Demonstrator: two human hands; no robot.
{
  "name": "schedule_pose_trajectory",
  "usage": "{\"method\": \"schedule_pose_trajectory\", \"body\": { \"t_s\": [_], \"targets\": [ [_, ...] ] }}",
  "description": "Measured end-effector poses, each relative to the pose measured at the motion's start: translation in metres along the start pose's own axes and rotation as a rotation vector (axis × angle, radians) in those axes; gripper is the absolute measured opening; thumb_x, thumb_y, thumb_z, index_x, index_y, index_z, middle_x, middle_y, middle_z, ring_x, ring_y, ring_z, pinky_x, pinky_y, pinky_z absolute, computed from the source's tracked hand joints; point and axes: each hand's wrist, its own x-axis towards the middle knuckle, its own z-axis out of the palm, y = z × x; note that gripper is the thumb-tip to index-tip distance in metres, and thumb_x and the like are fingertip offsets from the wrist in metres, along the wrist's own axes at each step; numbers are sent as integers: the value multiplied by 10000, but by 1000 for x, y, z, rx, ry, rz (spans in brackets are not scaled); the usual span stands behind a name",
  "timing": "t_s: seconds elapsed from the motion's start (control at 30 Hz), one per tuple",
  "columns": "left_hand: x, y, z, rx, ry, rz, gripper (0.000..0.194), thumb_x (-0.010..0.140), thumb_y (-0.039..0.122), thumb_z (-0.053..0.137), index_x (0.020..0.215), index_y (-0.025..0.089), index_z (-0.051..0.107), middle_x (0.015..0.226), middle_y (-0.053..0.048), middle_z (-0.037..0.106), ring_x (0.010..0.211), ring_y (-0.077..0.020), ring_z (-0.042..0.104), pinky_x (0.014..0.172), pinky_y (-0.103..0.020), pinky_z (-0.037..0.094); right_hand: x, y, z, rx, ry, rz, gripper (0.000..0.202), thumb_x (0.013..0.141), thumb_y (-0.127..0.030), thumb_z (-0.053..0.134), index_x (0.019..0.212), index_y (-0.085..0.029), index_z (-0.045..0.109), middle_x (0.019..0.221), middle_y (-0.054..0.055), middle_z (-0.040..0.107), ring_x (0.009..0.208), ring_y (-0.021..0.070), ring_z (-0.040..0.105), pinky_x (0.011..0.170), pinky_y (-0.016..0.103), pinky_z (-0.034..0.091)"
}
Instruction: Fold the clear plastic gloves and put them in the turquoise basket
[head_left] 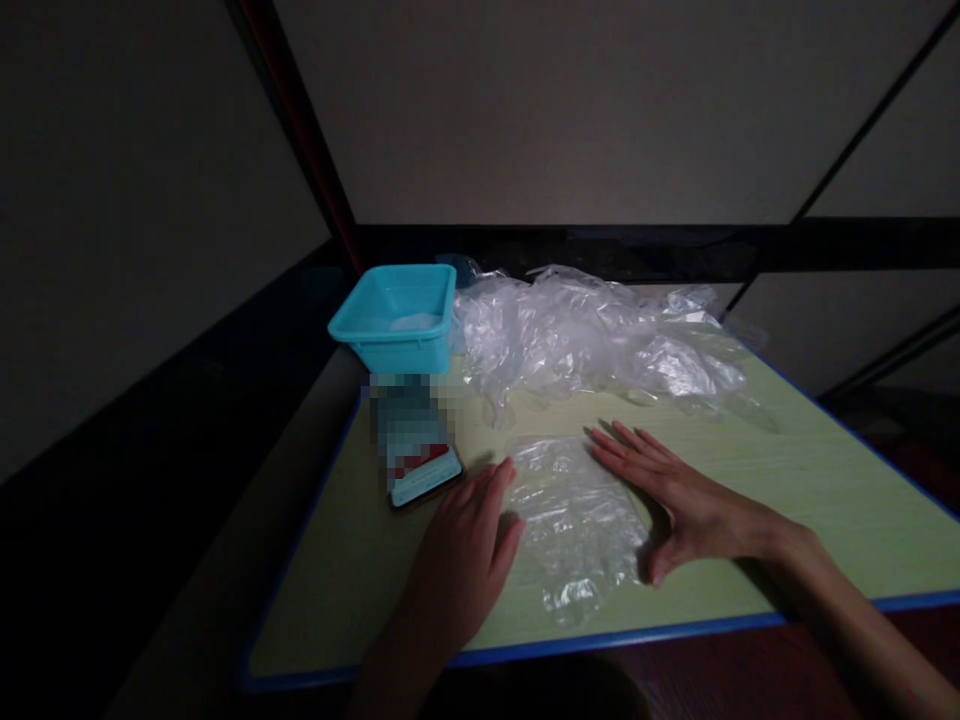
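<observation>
A clear plastic bag lies flat and wrinkled on the table near its front edge. At the bag's left side rests my left hand, fingers pointing forward, thumb apart from them and close to the bag's edge. My right hand is spread at the bag's right side, its fingertips by the upper right corner and its thumb by the lower right edge. Neither hand grips anything. Behind the bag sits a heap of crumpled clear plastic bags.
A turquoise plastic basket stands at the table's back left, with something pale inside. In front of it lies a phone, its screen partly blurred out. The pale green table has a blue edge, and a panelled wall rises behind it.
</observation>
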Motion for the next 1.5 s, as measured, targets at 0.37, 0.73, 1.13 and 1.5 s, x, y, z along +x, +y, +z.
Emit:
{"method": "schedule_pose_trajectory", "body": {
  "t_s": [0.37,0.73,1.13,1.5],
  "targets": [
    [0,1,0,-16,-14,-16,482,832,136,491,1277,184,311,1208,-120,564,1130,-255,518,938,-461,431,-2,3,3,-28,-18,12,1132,577,-649,662,1437,-209,73,1501,112,53,1352,327,9,1062,553,70],
    [-1,0,0,-64,23,-34,434,828,147,492,1249,168,386,1218,-125,558,1136,-252,515,948,-459,427,-2,3,3,-31,-41,28,1134,573,-675,645,1436,-196,87,1496,124,72,1351,332,46,1057,571,69],
    [38,91,42,-104,-111,41,755,844,428,483,1380,-18,192,1464,-207,150,1347,-280,153,1078,-407,259,-3,8,8,-41,36,-47,1026,679,-609,609,1438,-210,46,1497,99,90,1355,301,91,1080,525,91],
    [36,79,61,145,-130,-8,763,865,506,392,1377,-27,202,1457,-211,152,1346,-282,91,1093,-420,205,-1,10,8,-18,-25,-5,1129,584,-660,649,1437,-204,67,1499,97,60,1354,319,51,1075,539,67]
  ]
}}
